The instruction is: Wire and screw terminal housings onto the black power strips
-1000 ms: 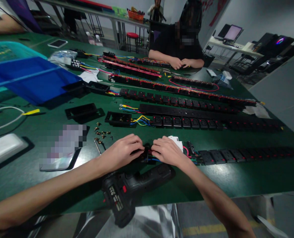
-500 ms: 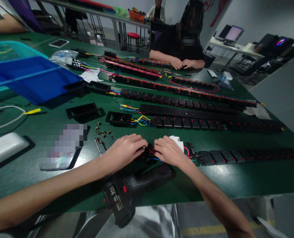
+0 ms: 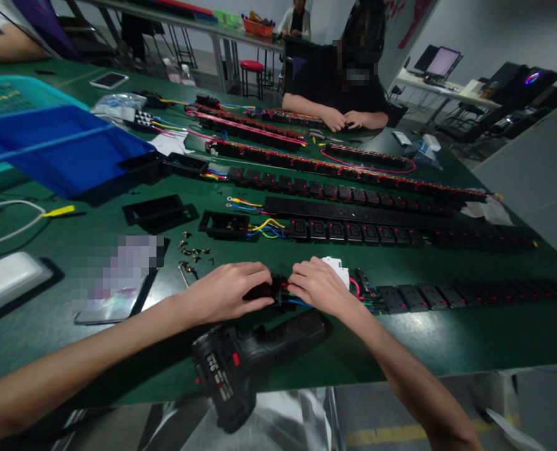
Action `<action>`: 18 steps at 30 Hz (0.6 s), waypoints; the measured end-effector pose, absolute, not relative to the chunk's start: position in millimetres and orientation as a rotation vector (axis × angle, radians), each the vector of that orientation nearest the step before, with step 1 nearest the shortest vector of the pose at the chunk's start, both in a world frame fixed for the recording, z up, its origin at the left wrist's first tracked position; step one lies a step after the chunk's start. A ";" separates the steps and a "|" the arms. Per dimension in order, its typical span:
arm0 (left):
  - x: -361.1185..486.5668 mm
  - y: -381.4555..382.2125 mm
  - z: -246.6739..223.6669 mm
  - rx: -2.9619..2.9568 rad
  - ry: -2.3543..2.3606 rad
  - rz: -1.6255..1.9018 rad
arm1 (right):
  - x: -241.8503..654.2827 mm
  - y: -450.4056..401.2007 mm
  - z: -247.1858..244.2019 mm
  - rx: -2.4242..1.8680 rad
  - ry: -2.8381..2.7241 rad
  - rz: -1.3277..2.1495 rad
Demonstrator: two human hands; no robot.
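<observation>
My left hand (image 3: 222, 293) has dropped lower and drawn back a little, and a black plastic end housing (image 3: 262, 291) now shows under its fingers, which close narrowly across the top of it. The housing sits over the green workbench (image 3: 470, 338) between my hands, with red, blue and green wires (image 3: 297, 301) running out of it. My right hand (image 3: 318, 287) lies against the housing's other end, over the wires; I cannot tell whether it is gripping anything. A white circuit breaker (image 3: 337, 270) stands just past those fingers, a black power strip (image 3: 447, 295) stretches off to the right, and a cordless drill (image 3: 241, 357) lies just below my hands.
</observation>
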State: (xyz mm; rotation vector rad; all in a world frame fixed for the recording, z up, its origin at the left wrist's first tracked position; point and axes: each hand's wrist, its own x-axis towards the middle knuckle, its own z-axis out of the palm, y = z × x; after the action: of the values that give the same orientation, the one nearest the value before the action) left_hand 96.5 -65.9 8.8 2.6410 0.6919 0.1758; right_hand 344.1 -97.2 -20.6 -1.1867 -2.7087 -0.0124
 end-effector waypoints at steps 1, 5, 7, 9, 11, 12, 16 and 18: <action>95.4 -65.8 9.2 2.632 0.681 0.172 | 344.1 -97.2 -20.2 -1.186 -2.708 -0.015; 93.6 -66.2 7.4 2.611 0.696 0.203 | 344.4 -97.3 -19.3 -1.188 -2.708 -0.025; 93.5 -66.5 5.1 2.613 0.725 0.220 | 344.6 -97.5 -19.1 -1.190 -2.709 -0.029; 93.6 -66.5 2.6 2.630 0.742 0.227 | 344.7 -97.7 -18.9 -1.194 -2.710 -0.034; 93.7 -65.9 0.4 2.653 0.737 0.229 | 344.9 -97.8 -18.6 -1.197 -2.714 -0.037; 93.7 -65.3 -0.5 2.660 0.725 0.231 | 345.0 -97.8 -18.3 -1.198 -2.718 -0.038; 93.2 -62.7 -3.1 2.666 0.673 0.254 | 345.9 -97.1 -16.2 -1.209 -2.730 -0.039; 93.2 -61.4 -4.7 2.679 0.662 0.256 | 346.6 -96.7 -15.0 -1.221 -2.734 -0.047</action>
State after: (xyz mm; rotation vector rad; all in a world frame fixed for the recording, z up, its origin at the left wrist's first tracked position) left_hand 93.2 -61.4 -4.7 2.6785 0.6619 0.2555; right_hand 346.6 -96.7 -15.0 -1.2209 -2.7337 -0.0468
